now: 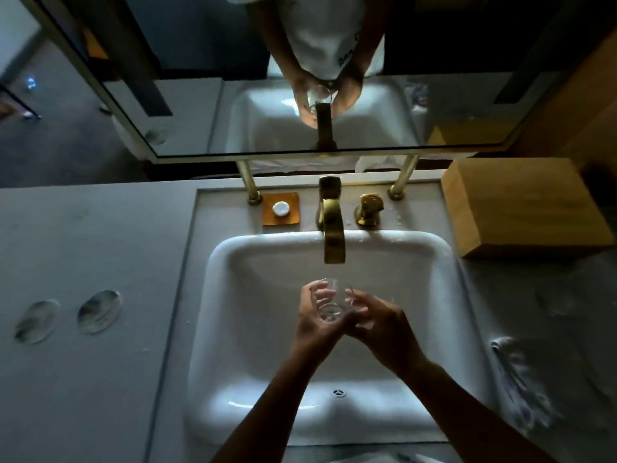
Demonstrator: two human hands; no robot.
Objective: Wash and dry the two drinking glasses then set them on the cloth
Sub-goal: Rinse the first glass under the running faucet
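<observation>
- Over the basin centre, you cradle one drinking glass in both hands; it tilts with its mouth toward 12 o'clock, which would let water enter and drain into the sink rather than onto the counter.
- Your left hand wraps the glass from 9 o'clock, fingers curled around the wall; this reads as the supporting grip.
- Your right hand closes on it from 3 o'clock, fingertips on the rim and side, probably placed to rub or turn the glass.
- Brass faucet at 12 o'clock: its spout ends just beyond the glass mouth. Whether water is running cannot be told.
- Faucet handle, at 1 o'clock from the spout, sits within your right hand's reach.
- Soap dish at 11 o'clock holds a small white piece of soap, close by for washing.
- Pale cloth at 4 o'clock lies on the counter beside the basin, near enough for drying and setting down; it looks bare.
- Second glass: not identifiable with certainty.
</observation>
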